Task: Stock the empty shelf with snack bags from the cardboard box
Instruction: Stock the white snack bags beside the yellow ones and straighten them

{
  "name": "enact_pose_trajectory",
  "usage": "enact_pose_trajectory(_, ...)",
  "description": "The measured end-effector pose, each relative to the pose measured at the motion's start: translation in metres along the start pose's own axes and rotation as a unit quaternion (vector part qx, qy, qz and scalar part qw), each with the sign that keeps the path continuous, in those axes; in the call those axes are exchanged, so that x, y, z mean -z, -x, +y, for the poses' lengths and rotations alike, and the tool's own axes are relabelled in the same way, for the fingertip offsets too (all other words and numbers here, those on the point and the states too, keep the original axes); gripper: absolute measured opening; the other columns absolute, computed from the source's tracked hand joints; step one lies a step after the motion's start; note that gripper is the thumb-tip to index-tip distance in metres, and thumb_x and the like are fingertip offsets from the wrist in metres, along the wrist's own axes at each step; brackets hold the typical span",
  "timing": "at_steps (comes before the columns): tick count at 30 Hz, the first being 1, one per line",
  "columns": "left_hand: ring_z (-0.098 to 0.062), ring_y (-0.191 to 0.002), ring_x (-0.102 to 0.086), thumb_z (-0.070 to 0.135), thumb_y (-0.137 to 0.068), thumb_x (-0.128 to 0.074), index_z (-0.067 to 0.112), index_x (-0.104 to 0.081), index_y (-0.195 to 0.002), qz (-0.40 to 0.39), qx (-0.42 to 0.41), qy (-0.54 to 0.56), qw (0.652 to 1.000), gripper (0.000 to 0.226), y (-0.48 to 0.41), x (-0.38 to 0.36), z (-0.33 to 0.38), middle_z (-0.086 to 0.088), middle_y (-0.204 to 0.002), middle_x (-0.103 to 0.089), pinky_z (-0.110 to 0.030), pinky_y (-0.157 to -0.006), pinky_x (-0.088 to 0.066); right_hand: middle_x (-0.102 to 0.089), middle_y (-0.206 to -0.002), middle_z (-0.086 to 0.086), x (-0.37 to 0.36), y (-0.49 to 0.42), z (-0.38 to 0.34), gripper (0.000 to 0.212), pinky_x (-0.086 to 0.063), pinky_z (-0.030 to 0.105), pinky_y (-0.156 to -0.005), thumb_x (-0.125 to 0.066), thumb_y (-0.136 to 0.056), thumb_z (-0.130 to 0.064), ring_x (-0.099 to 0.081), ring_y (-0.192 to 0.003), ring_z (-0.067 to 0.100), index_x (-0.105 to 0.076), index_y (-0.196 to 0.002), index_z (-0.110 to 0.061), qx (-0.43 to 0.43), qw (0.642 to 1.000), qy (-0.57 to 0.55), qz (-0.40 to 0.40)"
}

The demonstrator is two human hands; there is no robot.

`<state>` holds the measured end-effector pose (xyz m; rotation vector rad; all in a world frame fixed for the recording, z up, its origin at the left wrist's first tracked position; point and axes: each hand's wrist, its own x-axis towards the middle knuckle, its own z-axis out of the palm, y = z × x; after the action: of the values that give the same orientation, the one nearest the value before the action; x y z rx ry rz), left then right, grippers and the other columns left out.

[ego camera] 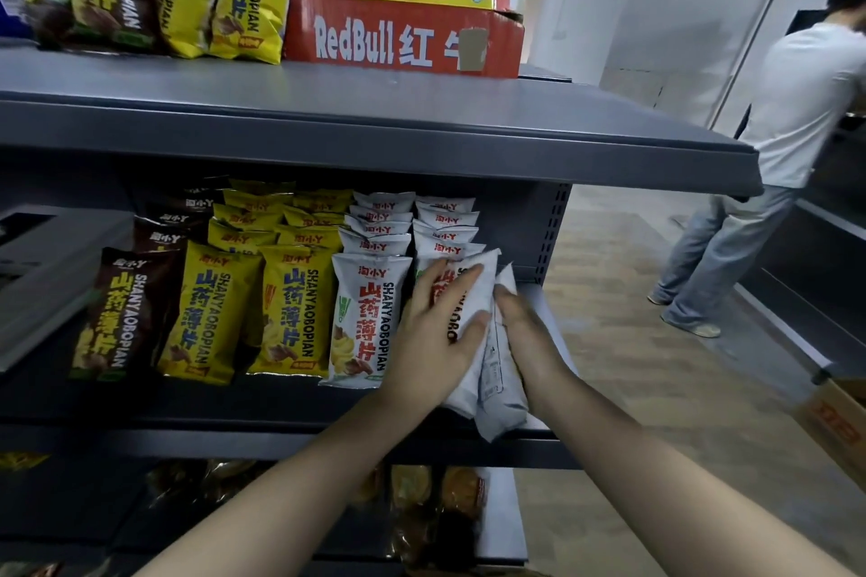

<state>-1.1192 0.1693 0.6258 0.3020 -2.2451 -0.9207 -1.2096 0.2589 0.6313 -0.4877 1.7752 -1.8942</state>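
Where grey shelving (328, 117) filled the wall, one red carton (403, 38) sat on the upper board. Middle shelf (187, 408): rows of snack bags (290, 309), upright, brown, yellow, then white. Right end of that shelf: two white bags, tilted, beside the white row. Front bag (478, 302) lay under the left grip (440, 333), flat, fingers straight. Rear bag (503, 370) was held at its edge by the right grip (527, 328), fingers curled.
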Motion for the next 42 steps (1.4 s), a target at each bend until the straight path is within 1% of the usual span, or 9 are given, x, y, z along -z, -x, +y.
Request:
enact_pose_trajectory(4, -0.029, -0.135, -0.029, 0.034, -0.093, -0.048, 0.037, -0.032, -0.142, 0.018, 0.015, -0.191, 0.981, 0.052, -0.017, -0.01, -0.01, 0.002, -0.154, -0.016, -0.045, -0.096, -0.047, -0.063, -0.117, -0.004, 0.009, -0.006, 0.005, 0.027, -0.047, 0.039, -0.097, -0.047, -0.096, -0.039, -0.06, -0.109, 0.018, -0.053, -0.121, -0.029, 0.029, 0.998, 0.03, 0.055)
enact_pose_trajectory(10, -0.046, -0.134, -0.034, 0.02, -0.087, -0.023, 0.021, -0.035, -0.142, -0.019, -0.032, -0.286, 0.958, 0.057, -0.026, -0.031, -0.024, -0.018, -0.15, -0.032, -0.056, -0.102, -0.039, -0.061, -0.121, -0.003, 0.002, -0.013, 0.018, 0.022, -0.05, 0.039, -0.096, -0.043, -0.101, -0.035, -0.061, -0.108, 0.016, -0.047, -0.123, -0.03, -0.002, 0.999, 0.039, -0.006)
enact_pose_trajectory(15, -0.041, -0.135, -0.036, 0.031, -0.097, -0.021, 0.009, -0.038, -0.143, -0.001, -0.005, -0.361, 0.932, 0.055, -0.022, -0.038, -0.044, -0.023, -0.148, -0.035, -0.051, -0.109, -0.035, -0.058, -0.107, -0.012, -0.002, -0.018, 0.02, 0.028, -0.044, 0.023, -0.082, -0.04, -0.102, -0.038, -0.056, -0.092, -0.002, -0.046, -0.126, -0.027, -0.005, 0.998, 0.058, -0.011)
enact_pose_trajectory(18, -0.039, -0.137, -0.033, 0.034, -0.1, -0.008, 0.008, -0.035, -0.145, 0.002, 0.0, -0.372, 0.928, 0.059, -0.024, -0.042, -0.048, -0.023, -0.149, -0.032, -0.049, -0.111, -0.029, -0.061, -0.113, -0.008, -0.003, -0.023, 0.021, 0.028, -0.047, 0.028, -0.089, -0.041, -0.101, -0.038, -0.06, -0.099, 0.007, -0.047, -0.125, -0.024, -0.013, 0.998, 0.062, -0.003)
enact_pose_trajectory(26, -0.035, -0.14, -0.03, 0.042, -0.092, -0.038, 0.002, -0.029, -0.145, 0.038, 0.01, -0.373, 0.927, 0.067, -0.028, -0.045, -0.045, -0.022, -0.151, -0.029, -0.045, -0.115, -0.02, -0.065, -0.121, 0.002, 0.002, -0.025, 0.026, 0.038, -0.047, 0.044, -0.102, -0.043, -0.099, -0.044, -0.062, -0.111, 0.019, -0.051, -0.129, -0.022, -0.021, 0.998, 0.048, 0.029)
enact_pose_trajectory(33, -0.035, -0.144, -0.019, 0.053, -0.081, -0.056, 0.015, -0.025, -0.149, -0.041, -0.182, -0.437, 0.88, 0.084, 0.007, -0.023, -0.056, -0.019, -0.155, -0.021, -0.056, -0.111, -0.024, -0.061, -0.124, -0.001, 0.015, -0.023, 0.027, 0.039, -0.044, 0.043, -0.104, -0.042, -0.099, -0.046, -0.059, -0.114, 0.018, -0.049, -0.13, -0.024, -0.02, 0.999, 0.026, 0.042)
enact_pose_trajectory(36, -0.034, -0.143, -0.021, 0.071, -0.078, -0.047, 0.021, -0.022, -0.15, -0.08, -0.23, -0.46, 0.854, 0.091, 0.009, -0.014, -0.069, -0.018, -0.155, -0.02, -0.055, -0.109, -0.025, -0.063, -0.121, -0.001, 0.016, -0.025, 0.024, 0.038, -0.049, 0.041, -0.097, -0.041, -0.099, -0.046, -0.061, -0.109, 0.016, -0.049, -0.129, -0.023, -0.014, 0.999, 0.047, 0.024)
enact_pose_trajectory(40, -0.035, -0.143, -0.02, 0.076, -0.081, -0.025, 0.019, -0.019, -0.15, -0.111, -0.237, -0.481, 0.837, 0.089, 0.002, -0.014, -0.08, -0.018, -0.155, -0.02, -0.055, -0.11, -0.023, -0.06, -0.102, -0.014, 0.012, -0.026, 0.023, 0.025, -0.044, 0.014, -0.067, -0.039, -0.102, -0.039, -0.056, -0.088, -0.006, -0.048, -0.12, -0.025, -0.002, 0.998, 0.061, 0.006)
enact_pose_trajectory(42, -0.034, -0.142, -0.021, 0.075, -0.081, -0.021, 0.017, -0.021, -0.149, -0.114, -0.228, -0.488, 0.835, 0.09, -0.004, -0.017, -0.08, -0.017, -0.154, -0.023, -0.053, -0.11, -0.024, -0.062, -0.104, -0.013, 0.011, -0.026, 0.021, 0.028, -0.046, 0.017, -0.071, -0.04, -0.101, -0.04, -0.06, -0.091, -0.002, -0.051, -0.121, -0.024, -0.001, 0.998, 0.058, 0.009)
